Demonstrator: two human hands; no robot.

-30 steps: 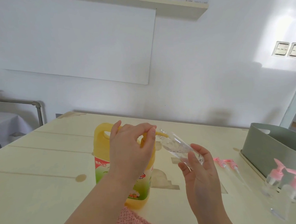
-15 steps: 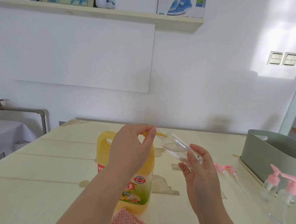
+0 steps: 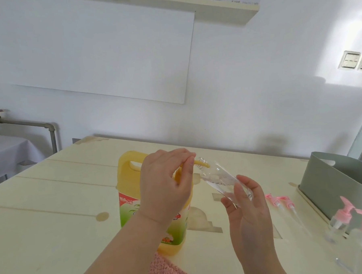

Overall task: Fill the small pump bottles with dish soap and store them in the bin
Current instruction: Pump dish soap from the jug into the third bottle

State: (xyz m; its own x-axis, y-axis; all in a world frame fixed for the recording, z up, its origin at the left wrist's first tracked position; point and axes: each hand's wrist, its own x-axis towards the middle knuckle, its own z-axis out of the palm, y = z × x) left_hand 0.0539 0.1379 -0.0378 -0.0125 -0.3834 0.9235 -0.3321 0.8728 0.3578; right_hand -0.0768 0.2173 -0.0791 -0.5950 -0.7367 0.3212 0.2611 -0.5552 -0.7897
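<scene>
A large yellow dish soap jug point(image 3: 130, 188) with a red and green label stands upright on the table. My left hand point(image 3: 166, 185) rests on its top and pinches the yellow pump spout point(image 3: 201, 163). My right hand point(image 3: 245, 204) holds a small clear bottle point(image 3: 219, 180) tilted, its open neck against the spout tip. Two loose pink pump heads point(image 3: 281, 201) lie on the table to the right. Two capped clear bottles with pink pumps point(image 3: 354, 222) stand beside the grey-green bin point(image 3: 335, 181) at the right edge.
A pink knitted cloth point(image 3: 166, 271) lies at the near edge below the jug. The pale wooden table point(image 3: 54, 216) ends at a white wall. A shelf point(image 3: 221, 7) with boxes hangs high above. A pipe point(image 3: 39, 125) runs along the left.
The camera view shifted slightly up then down. Both hands keep the same hold on the spout and the small bottle.
</scene>
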